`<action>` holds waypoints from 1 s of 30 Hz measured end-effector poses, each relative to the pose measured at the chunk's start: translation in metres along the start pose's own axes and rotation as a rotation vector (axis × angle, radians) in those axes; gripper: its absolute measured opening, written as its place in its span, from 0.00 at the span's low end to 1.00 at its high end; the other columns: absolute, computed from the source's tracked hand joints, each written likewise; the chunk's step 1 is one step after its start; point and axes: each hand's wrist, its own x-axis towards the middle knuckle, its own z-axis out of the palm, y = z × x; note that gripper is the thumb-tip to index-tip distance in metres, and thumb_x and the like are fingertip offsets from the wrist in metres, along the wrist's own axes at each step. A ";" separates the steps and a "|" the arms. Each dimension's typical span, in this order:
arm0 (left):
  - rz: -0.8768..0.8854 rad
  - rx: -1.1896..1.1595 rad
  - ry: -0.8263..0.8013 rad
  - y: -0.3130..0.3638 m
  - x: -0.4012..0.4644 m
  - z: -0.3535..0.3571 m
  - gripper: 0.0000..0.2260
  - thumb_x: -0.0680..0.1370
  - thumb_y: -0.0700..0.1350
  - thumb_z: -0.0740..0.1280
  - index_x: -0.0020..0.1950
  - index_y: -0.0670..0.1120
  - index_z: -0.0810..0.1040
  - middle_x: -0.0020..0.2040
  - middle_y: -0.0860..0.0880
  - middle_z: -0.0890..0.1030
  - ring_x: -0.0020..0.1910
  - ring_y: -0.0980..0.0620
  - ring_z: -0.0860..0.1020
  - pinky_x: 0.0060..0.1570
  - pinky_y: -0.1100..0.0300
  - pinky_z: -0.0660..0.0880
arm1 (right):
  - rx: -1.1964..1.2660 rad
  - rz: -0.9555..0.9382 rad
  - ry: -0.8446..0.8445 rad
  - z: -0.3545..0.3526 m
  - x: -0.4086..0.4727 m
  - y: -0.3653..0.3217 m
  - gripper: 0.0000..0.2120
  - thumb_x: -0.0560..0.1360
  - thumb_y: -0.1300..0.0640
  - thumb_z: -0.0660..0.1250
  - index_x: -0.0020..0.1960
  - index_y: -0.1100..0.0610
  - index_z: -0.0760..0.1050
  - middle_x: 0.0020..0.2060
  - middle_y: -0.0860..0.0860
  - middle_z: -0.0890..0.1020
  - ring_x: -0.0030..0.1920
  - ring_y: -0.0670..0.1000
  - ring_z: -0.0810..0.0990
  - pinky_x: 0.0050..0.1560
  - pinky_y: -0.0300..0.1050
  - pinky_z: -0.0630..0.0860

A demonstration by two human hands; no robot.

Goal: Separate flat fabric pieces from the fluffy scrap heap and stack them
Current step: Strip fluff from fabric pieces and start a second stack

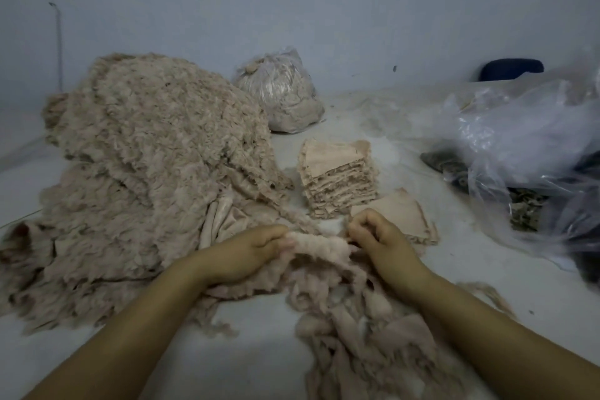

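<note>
Your left hand (pixel 246 253) and right hand (pixel 380 237) each pinch an end of one fluffy strip (pixel 319 245) stretched between them. The scrap heap (pixel 146 172) lies beyond your left hand. The stack (pixel 337 175) of flat pieces stands just beyond your right hand on the counter (pixel 259 351).

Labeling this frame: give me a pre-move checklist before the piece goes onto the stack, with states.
1. Left hand grips the fluffy piece: ok.
2. Right hand pinches its other end: ok.
3. Piece free of the scrap heap: cannot tell, strands trail into the loose scraps below it.
4. Tall stack upright, top uncovered: ok.
5. Low stack beside the right hand, reachable: ok.
6. Piece is flat fabric, not fluff: cannot tell, it is bunched.
</note>
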 end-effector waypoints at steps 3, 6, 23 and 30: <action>-0.004 -0.036 0.118 0.000 0.001 -0.003 0.11 0.82 0.45 0.57 0.39 0.48 0.69 0.36 0.54 0.70 0.34 0.64 0.69 0.39 0.68 0.67 | 0.183 0.018 0.073 -0.001 0.005 -0.002 0.11 0.81 0.58 0.59 0.41 0.60 0.67 0.23 0.47 0.74 0.24 0.46 0.71 0.30 0.35 0.70; 0.001 -0.210 0.042 -0.001 -0.002 -0.011 0.17 0.79 0.49 0.63 0.30 0.50 0.68 0.27 0.56 0.67 0.26 0.61 0.64 0.31 0.67 0.63 | 0.248 0.059 0.049 -0.002 0.009 -0.009 0.11 0.80 0.54 0.60 0.42 0.59 0.69 0.22 0.47 0.69 0.19 0.46 0.64 0.21 0.37 0.65; -0.179 0.484 0.136 -0.015 -0.008 -0.011 0.09 0.79 0.44 0.63 0.41 0.41 0.74 0.40 0.47 0.76 0.43 0.48 0.74 0.43 0.54 0.70 | -0.271 0.094 -0.593 -0.019 -0.002 -0.033 0.14 0.73 0.44 0.70 0.33 0.50 0.79 0.29 0.46 0.79 0.31 0.47 0.76 0.37 0.42 0.74; 0.002 -0.041 0.386 0.011 -0.006 -0.014 0.14 0.80 0.43 0.62 0.35 0.44 0.72 0.27 0.55 0.71 0.28 0.62 0.68 0.31 0.68 0.63 | -0.032 0.197 -0.302 0.046 -0.021 -0.011 0.04 0.76 0.49 0.67 0.46 0.49 0.77 0.43 0.48 0.79 0.43 0.45 0.78 0.45 0.33 0.72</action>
